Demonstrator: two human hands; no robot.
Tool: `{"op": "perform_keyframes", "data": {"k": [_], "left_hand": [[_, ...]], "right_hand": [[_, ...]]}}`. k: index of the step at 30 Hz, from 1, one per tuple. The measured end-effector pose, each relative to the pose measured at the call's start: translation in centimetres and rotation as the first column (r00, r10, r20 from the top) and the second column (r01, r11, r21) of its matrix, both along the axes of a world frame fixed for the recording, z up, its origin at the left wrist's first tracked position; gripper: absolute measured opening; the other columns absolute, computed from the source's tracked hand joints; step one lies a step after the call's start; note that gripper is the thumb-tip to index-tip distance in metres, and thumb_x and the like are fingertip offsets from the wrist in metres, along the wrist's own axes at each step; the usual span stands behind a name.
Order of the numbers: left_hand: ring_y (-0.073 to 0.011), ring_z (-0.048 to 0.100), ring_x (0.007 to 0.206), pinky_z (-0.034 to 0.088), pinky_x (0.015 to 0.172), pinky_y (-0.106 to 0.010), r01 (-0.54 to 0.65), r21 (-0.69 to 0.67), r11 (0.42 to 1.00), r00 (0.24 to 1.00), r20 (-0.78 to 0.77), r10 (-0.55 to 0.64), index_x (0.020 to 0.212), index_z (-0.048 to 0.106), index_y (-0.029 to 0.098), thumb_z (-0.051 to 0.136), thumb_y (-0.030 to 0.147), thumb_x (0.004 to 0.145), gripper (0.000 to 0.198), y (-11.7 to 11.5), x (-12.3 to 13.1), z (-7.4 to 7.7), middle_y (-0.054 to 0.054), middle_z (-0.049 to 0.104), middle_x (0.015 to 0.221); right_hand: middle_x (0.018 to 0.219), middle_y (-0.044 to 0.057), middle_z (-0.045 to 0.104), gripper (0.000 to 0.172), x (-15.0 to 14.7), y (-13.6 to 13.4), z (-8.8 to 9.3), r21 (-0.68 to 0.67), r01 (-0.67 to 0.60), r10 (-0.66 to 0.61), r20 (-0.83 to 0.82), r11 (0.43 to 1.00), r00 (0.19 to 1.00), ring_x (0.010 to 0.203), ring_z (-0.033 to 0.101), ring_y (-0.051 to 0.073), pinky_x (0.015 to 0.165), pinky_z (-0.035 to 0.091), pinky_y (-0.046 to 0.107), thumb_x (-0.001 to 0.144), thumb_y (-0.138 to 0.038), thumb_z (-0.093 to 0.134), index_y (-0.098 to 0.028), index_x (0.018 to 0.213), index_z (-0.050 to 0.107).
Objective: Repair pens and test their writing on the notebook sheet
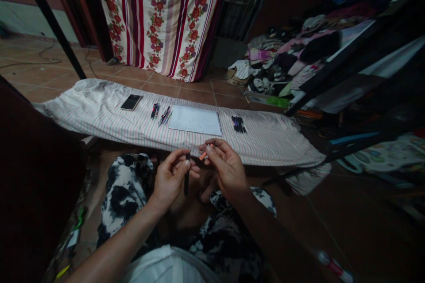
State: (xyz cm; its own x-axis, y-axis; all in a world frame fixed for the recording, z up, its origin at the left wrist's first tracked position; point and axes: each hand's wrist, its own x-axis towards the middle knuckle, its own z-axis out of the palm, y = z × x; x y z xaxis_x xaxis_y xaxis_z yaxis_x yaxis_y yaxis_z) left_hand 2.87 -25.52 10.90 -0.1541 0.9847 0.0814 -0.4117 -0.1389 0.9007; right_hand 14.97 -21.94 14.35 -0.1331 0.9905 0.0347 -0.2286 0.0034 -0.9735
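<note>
Pinched in my left hand (172, 177) is a black pen (187, 179), held upright over my lap. My right hand (227, 168) holds a small orange object (203, 154) between thumb and fingers; its exact kind is hard to make out. The two hands are close together but apart, just in front of the bench's near edge. Beyond them lies a spiral notebook (195, 120) on a striped cloth. Several pens (164, 116) rest left of the notebook, with a smaller group (155, 110) beside them. More dark pens (239, 124) lie to its right.
A phone (132, 102) lies on the left part of the striped cloth (96, 115). Behind the bench hangs a floral curtain (159, 17). Clothes (292, 53) are heaped at the back right. Dark slanting bars cross both sides. A bottle (334, 266) lies at the lower right.
</note>
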Motion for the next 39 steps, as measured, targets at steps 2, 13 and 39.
{"op": "perform_keyframes", "data": {"k": [2,13,39], "left_hand": [[-0.0131,0.065,0.059,0.054,0.058,-0.025,-0.015,0.015,1.0,1.0,0.022,0.015,0.098,0.055,0.015,0.065,0.024,0.072,0.029,0.5,-0.4,0.0,0.001,0.063,0.071],[-0.0129,0.066,0.061,0.052,0.062,-0.024,0.003,0.035,0.999,0.994,0.107,-0.007,0.101,0.053,0.018,0.066,0.029,0.071,0.035,2.6,-1.5,1.2,0.002,0.064,0.071],[-0.0111,0.063,0.06,0.052,0.061,-0.023,0.091,0.049,0.995,0.992,0.083,-0.095,0.101,0.053,0.016,0.061,0.022,0.077,0.025,0.9,0.1,-0.3,0.001,0.063,0.072]], "right_hand": [[0.079,0.002,0.063,0.023,0.1,-0.1,-0.1,-0.005,0.017,-0.017,0.008,1.0,1.0,0.064,0.055,0.011,0.055,0.041,0.023,0.069,-0.033,0.065,-0.019,0.084,0.053],[0.06,-0.003,0.053,0.011,0.1,-0.5,-0.6,-0.13,-0.143,0.159,0.122,0.981,0.98,0.05,0.046,0.007,0.043,0.027,0.019,0.071,-0.028,0.055,-0.017,0.075,0.056],[0.091,0.003,0.068,0.028,0.7,0.7,1.9,-0.016,-0.038,0.034,-0.192,0.999,0.981,0.088,0.063,0.014,0.086,0.047,0.029,0.068,-0.027,0.07,-0.019,0.094,0.062]]}}
